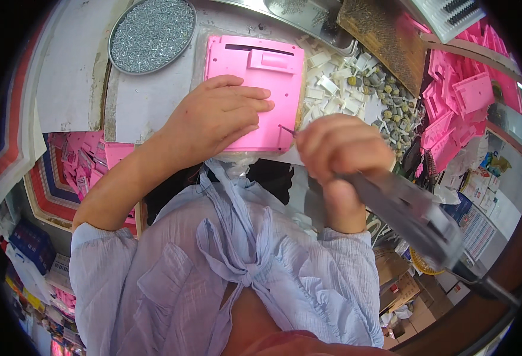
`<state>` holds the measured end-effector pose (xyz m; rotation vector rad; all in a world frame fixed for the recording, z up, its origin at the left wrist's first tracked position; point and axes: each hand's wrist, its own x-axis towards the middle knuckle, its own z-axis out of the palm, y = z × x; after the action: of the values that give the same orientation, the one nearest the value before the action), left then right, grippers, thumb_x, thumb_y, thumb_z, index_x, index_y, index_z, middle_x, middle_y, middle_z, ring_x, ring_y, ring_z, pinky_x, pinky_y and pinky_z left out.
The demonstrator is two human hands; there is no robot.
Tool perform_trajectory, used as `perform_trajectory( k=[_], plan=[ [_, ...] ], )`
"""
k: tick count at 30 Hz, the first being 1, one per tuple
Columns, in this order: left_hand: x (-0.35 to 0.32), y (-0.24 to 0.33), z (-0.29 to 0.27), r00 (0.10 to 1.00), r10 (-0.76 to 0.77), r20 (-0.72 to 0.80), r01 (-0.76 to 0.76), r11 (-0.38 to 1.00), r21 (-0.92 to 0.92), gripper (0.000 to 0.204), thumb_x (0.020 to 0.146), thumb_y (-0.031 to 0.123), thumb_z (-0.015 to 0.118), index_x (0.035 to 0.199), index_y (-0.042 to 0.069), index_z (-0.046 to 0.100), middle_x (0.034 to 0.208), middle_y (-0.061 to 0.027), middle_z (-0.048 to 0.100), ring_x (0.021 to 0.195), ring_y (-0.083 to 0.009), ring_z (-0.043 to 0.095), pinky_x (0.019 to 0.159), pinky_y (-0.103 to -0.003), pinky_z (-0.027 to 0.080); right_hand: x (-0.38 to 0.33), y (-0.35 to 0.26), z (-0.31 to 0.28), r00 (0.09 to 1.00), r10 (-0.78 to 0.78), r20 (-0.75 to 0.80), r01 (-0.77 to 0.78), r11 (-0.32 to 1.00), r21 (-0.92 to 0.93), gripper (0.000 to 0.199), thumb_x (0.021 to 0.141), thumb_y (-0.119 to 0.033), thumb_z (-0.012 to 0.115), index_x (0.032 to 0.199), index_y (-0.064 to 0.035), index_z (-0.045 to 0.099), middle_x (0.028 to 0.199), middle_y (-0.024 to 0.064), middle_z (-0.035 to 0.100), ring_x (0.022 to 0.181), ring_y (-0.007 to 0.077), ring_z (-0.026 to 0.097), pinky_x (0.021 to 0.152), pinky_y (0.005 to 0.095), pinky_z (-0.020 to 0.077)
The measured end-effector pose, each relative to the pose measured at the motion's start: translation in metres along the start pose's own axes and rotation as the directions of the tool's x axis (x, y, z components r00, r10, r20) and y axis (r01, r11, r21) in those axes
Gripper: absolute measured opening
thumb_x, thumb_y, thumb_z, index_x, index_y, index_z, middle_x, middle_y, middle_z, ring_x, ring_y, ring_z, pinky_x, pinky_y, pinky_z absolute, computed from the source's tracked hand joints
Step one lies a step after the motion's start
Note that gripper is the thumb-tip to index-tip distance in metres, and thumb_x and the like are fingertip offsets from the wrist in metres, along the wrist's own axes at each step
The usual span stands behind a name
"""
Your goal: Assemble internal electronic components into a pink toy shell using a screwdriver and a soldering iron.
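Though mostly visible, pink panel beneath left fingers.

Light is bright, edges bend, the grey tool blurs.

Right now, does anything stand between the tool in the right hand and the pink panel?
Nothing visible does. The right hand grips the grey driver, whose thin bit reaches the right side of the pink panel. The left hand rests on the panel, left of the bit.
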<state>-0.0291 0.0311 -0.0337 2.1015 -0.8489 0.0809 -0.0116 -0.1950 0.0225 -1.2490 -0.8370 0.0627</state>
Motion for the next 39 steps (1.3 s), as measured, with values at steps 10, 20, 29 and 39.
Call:
perform_trajectory(
  k=[10, 20, 29, 39],
  plan=[
    [-0.002, -0.008, 0.000, 0.999, 0.042, 0.014, -0.042, 0.999, -0.028, 0.008, 0.087, 0.009, 0.071, 0.094, 0.006, 0.068, 0.121, -0.0039, 0.073, 0.122, -0.0209, 0.065, 0.104, -0.043, 0.046, 0.014, 0.007, 0.008, 0.997, -0.023, -0.073, 0.019, 0.999, -0.050, 0.030, 0.090, -0.023, 0.072, 0.084, -0.0072, 0.047, 0.056, 0.0032, 0.051, 0.045, 0.0203, 0.051, 0.048, 0.0367, 0.0492],
    [-0.001, -0.006, 0.001, 0.999, 0.012, 0.053, -0.011, 1.000, -0.028, 0.007, 0.085, 0.011, 0.065, 0.092, 0.007, 0.068, 0.121, -0.0049, 0.072, 0.125, -0.0195, 0.062, 0.106, -0.041, 0.044, 0.036, 0.039, -0.016, 0.995, -0.059, 0.079, 0.058, 0.998, 0.013, 0.014, 0.080, 0.000, 0.066, 0.085, 0.0000, 0.053, 0.058, 0.0079, 0.054, 0.045, 0.0234, 0.054, 0.046, 0.0338, 0.0486],
    [-0.004, -0.005, -0.001, 0.997, -0.019, 0.075, 0.023, 0.999, -0.044, 0.006, 0.087, 0.012, 0.069, 0.093, 0.009, 0.069, 0.124, -0.0016, 0.072, 0.124, -0.0179, 0.063, 0.104, -0.041, 0.044, 0.078, 0.048, -0.048, 0.992, 0.024, -0.128, 0.000, 0.982, 0.188, 0.026, 0.090, -0.013, 0.072, 0.088, -0.0039, 0.048, 0.066, 0.0072, 0.053, 0.059, 0.0183, 0.054, 0.055, 0.0347, 0.0472],
    [-0.004, -0.008, -0.001, 0.998, -0.003, 0.061, 0.008, 0.997, -0.077, 0.006, 0.086, 0.012, 0.069, 0.091, 0.009, 0.068, 0.121, -0.0041, 0.073, 0.123, -0.0195, 0.064, 0.103, -0.040, 0.044, 0.080, 0.069, -0.039, 0.993, 0.099, -0.064, -0.095, 0.993, 0.067, 0.023, 0.093, -0.017, 0.067, 0.096, -0.0038, 0.048, 0.059, 0.0050, 0.049, 0.052, 0.0168, 0.045, 0.050, 0.0345, 0.0385]
  ],
)
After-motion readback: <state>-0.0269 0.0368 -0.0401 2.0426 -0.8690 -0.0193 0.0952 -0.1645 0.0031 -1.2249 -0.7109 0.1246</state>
